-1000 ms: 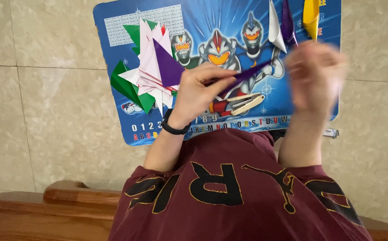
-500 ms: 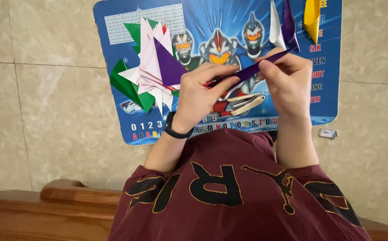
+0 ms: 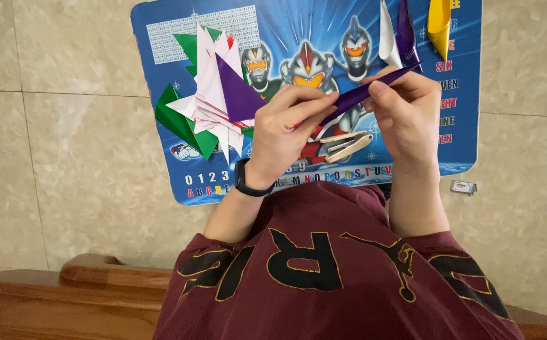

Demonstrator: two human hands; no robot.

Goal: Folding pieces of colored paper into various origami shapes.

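My left hand (image 3: 286, 123), with a black watch on the wrist, and my right hand (image 3: 406, 116) both pinch a narrow folded purple paper (image 3: 361, 93). The paper slants up to the right between them, above a blue cartoon mat (image 3: 160, 38). Just left of my left hand, a pile of folded papers (image 3: 214, 107) in white, pink, green and purple lies on the mat. Beneath my hands lies a pale clip-like tool (image 3: 343, 146), partly hidden.
Folded white (image 3: 389, 38), purple (image 3: 406, 28) and yellow (image 3: 439, 22) pieces lie at the mat's top right. A small grey object (image 3: 463, 187) sits on the beige tiled floor by the mat's right corner. A wooden edge (image 3: 66, 296) runs along the bottom.
My right hand was moving fast a second ago and has settled onto the purple paper's right end. Both hands now hold the paper steady, slightly higher on the mat.
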